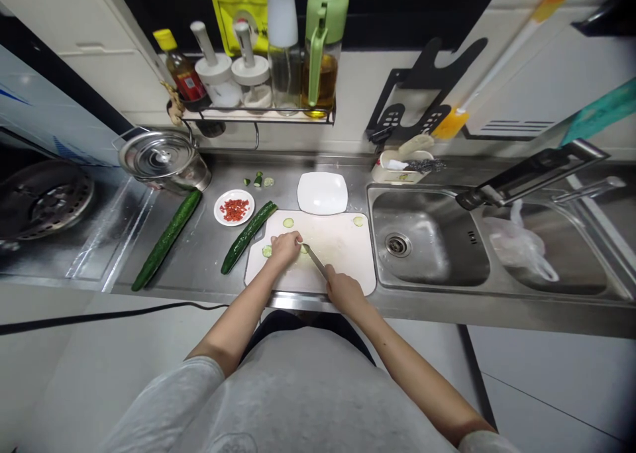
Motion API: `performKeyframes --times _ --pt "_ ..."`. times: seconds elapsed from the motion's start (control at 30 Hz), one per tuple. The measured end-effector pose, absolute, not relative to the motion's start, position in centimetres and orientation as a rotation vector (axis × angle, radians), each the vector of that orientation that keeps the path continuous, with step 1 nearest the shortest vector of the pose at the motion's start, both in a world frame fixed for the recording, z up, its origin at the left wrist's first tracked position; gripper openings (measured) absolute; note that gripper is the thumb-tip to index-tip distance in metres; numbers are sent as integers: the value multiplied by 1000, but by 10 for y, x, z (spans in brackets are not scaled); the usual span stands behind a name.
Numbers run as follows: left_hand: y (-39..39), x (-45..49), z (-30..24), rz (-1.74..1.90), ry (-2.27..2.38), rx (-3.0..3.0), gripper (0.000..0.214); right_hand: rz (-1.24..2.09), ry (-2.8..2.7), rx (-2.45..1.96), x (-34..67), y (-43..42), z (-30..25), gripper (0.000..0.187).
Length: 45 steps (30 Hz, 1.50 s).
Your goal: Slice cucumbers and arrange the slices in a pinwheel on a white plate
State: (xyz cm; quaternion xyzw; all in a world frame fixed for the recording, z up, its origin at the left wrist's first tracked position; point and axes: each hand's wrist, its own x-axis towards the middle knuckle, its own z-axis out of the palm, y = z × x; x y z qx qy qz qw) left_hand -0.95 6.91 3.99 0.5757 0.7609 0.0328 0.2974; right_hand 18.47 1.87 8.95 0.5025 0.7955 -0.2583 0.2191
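Observation:
On the white cutting board [342, 261], my right hand [344, 289] grips the handle of a knife [317, 262], its blade pointing up and left. My left hand [287, 248] is closed, with fingertips curled at a pale green cucumber slice [304, 248] by the knife tip; the fingers hide part of it. Another slice [267, 251] lies beside that hand, one [288, 222] above it, and one [358, 221] at the board's upper right corner. A whole-looking cucumber [247, 237] leans along the board's left edge, and a longer cucumber [167, 240] lies farther left.
A white dish [322, 193] stands behind the board; a small plate [218, 209] holds chopped red pieces. Cucumber ends [258, 179] lie nearby. At left are a lidded steel pot [163, 158] and a stove [44, 195]. A double sink [432, 241] borders the right. Bottles fill a shelf [258, 114] above.

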Motion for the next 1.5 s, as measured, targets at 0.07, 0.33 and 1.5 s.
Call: performKeyframes --times 0.07,0.33,1.5 --pt "69 -10 38 92 2018 1535 22 -711 2195 1390 183 19 89 34" --pt "68 -10 35 114 2015 1551 28 -724 2128 1383 177 20 89 38" --pt "66 -1 38 108 2030 1480 18 -766 2116 1374 209 1 97 32"
